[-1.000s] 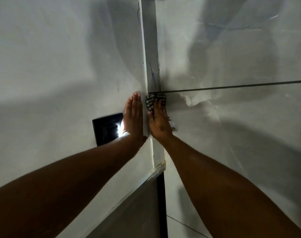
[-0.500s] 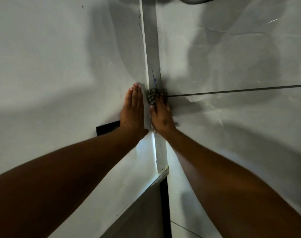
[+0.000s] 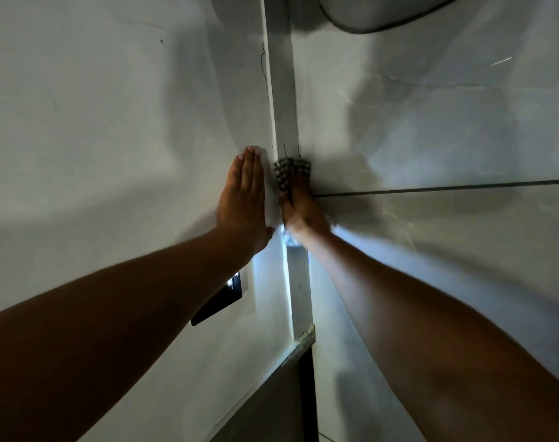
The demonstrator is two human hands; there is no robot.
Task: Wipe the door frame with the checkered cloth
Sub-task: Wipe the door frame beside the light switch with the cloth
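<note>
Your L hand (image 3: 243, 202) flat, fingers straight, on wall (image 3: 112, 122) beside door frame (image 3: 284, 106). R hand (image 3: 302, 208), fingers straight, presses checkered cloth (image 3: 290, 173) on frame; frame runs on above. Cloth higher than 0.5 s ago.

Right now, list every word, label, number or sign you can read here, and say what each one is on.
None: no text can be read in this view.
Frame: only thin dark strokes just above the cloth, not letters or numbers.
Black plate on the wall: no label shows; it is partly hidden by the left arm.
</note>
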